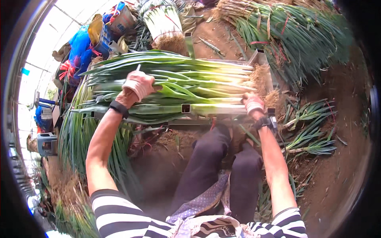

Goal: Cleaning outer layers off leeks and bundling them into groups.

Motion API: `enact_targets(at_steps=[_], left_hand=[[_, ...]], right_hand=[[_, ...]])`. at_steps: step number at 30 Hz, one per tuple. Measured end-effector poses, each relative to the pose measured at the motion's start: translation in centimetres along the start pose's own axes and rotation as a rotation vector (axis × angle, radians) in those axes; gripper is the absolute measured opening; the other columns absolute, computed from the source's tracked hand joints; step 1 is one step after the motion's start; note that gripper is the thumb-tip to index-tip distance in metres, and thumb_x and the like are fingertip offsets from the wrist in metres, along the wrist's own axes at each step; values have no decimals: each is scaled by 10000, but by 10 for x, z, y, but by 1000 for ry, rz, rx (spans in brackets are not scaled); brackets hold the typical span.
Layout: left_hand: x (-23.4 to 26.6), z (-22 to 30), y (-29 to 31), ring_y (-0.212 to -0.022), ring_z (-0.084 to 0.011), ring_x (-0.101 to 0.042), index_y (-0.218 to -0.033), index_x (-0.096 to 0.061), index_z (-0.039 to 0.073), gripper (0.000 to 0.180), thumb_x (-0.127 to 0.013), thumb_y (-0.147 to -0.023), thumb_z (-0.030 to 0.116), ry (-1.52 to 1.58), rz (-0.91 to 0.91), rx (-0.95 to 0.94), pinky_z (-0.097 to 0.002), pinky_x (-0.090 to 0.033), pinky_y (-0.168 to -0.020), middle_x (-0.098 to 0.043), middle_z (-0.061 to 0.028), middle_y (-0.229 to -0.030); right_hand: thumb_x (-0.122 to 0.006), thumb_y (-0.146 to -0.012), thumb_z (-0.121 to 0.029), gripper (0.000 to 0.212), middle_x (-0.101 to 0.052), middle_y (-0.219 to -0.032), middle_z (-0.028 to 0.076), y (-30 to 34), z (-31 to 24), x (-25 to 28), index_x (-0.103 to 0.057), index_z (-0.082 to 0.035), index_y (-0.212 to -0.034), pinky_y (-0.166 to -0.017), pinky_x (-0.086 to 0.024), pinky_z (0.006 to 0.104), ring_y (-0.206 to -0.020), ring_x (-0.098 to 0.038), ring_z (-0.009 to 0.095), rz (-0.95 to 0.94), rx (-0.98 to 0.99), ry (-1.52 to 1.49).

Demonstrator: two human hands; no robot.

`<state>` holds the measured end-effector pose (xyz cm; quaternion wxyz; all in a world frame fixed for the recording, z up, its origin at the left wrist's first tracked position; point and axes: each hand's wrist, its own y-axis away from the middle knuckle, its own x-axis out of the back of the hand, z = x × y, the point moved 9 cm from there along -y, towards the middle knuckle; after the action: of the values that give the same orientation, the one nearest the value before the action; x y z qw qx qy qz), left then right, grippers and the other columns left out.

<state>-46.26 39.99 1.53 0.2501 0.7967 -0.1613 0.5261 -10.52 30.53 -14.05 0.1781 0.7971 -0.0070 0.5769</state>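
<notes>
Filling the metal rack (260, 57), green onions (178, 81) lie lengthwise.

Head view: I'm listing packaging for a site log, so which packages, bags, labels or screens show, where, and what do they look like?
Blue plastic bags: upper left, crumpled, tied with red string.
Yellow-and-blue package: upper left beside the bags, print too blurred to describe.
Grey-blue box: far left edge, squarish, detail unclear.
Screens or signs: none visible.

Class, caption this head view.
Gloved left hand and right hand press long green-and-white scallions on a metal frame.
</notes>
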Motion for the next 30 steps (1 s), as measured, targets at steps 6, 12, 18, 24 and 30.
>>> enact_targets(at_steps=[6, 12, 18, 24, 30], left_hand=[[7, -38, 21, -908, -293, -577, -917, -613, 106, 446, -616, -713, 503, -183, 41, 212, -409, -454, -742, -612, -116, -832], [-32, -78, 37, -1072, -285, -492, -1143, -532, 153, 449, -653, -731, 284, -25, -131, 494, -379, -411, -898, -535, -106, -1136], [24, 42, 12, -1105, -285, -464, -1159, -525, 210, 473, -676, -723, 314, 257, 291, 81, -375, -395, -925, -518, -104, -1183], [-30, 48, -1, -894, -310, -490, -782, -625, 131, 172, -669, -700, 276, 438, 254, 10, -400, -416, -763, -533, -119, -909], [-39, 76, -20, -977, -320, -487, -889, -620, 118, 221, -666, -712, 242, 335, 327, -15, -404, -405, -820, -579, -137, -955]], right_hand=[[-487, -809, -290, 233, -570, -1017, 123, -5, -1, -3, -613, -169, -964, -826, -443, 425, -962, -549, 306, 29, 74, 39], [-508, -774, -269, 210, -578, -1007, 112, -6, -3, -3, -623, -171, -920, -799, -459, 422, -952, -559, 304, 79, 54, 42], [-516, -793, -268, 206, -575, -1018, 105, -4, 5, -1, -617, -168, -943, -805, -466, 418, -967, -563, 286, 30, 7, 33], [-501, -792, -214, 183, -621, -952, 101, 4, -13, 6, -632, -137, -894, -748, -492, 403, -919, -595, 272, 115, 85, -90], [-531, -716, -191, 221, -544, -878, 149, 20, 5, 16, -565, -73, -900, -755, -466, 408, -843, -571, 282, 473, 337, -167]])
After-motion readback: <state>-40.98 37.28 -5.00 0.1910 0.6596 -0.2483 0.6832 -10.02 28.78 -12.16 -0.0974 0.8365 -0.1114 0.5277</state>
